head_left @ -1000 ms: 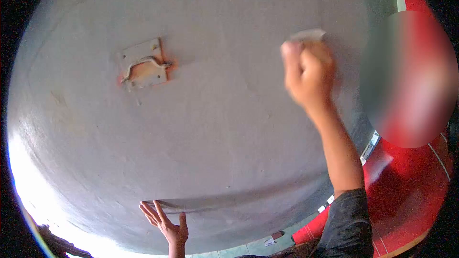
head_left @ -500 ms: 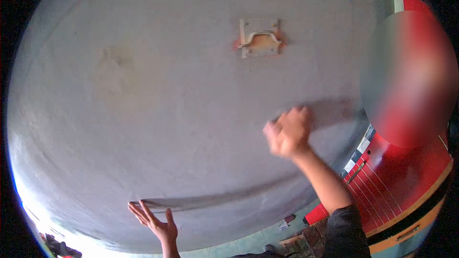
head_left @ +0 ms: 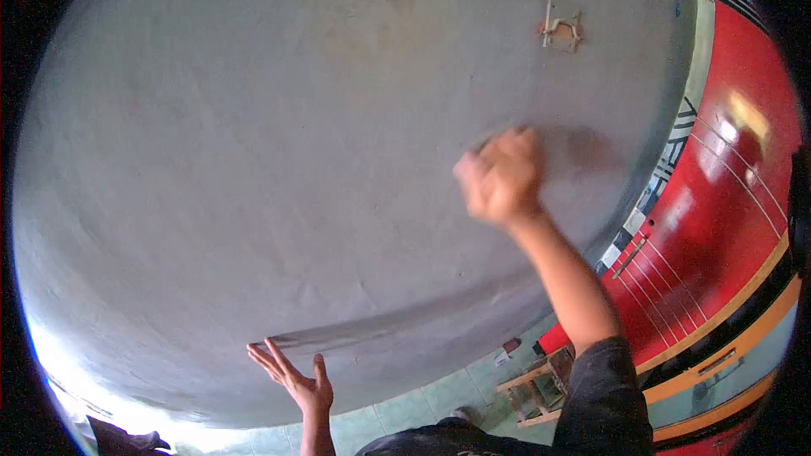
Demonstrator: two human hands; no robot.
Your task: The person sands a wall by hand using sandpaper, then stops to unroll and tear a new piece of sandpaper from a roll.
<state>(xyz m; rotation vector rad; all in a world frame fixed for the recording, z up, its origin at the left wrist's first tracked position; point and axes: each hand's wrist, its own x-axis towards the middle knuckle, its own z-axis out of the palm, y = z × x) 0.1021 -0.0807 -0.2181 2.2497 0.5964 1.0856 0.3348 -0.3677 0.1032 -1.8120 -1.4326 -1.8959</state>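
A large grey wall [head_left: 253, 160] fills most of the view. My left hand [head_left: 302, 380] is at the lower left with its fingers spread, fingertips at the wall's surface. Higher up and right of centre, my right hand [head_left: 504, 173] is closed in front of the wall, its shadow falling to the right. Motion blurs it, and whatever lies between its fingers is hidden. A brownish stain [head_left: 372, 8] marks the wall above, and a small metal handle on a plate [head_left: 562, 31] is fixed at the upper right.
Along the right stands a red glossy cabinet [head_left: 676, 279] with white lines and orange edging. A small wooden stool [head_left: 534, 393] stands on the pale tiled floor [head_left: 410, 414], near a small dark red object [head_left: 511, 344]. Dark cloth [head_left: 127, 439] lies at the lower left.
The view has shifted, so the handle plate sits higher and further right, and more of the red cabinet shows. My right hand appears higher in view; my left hand remains spread at the wall.
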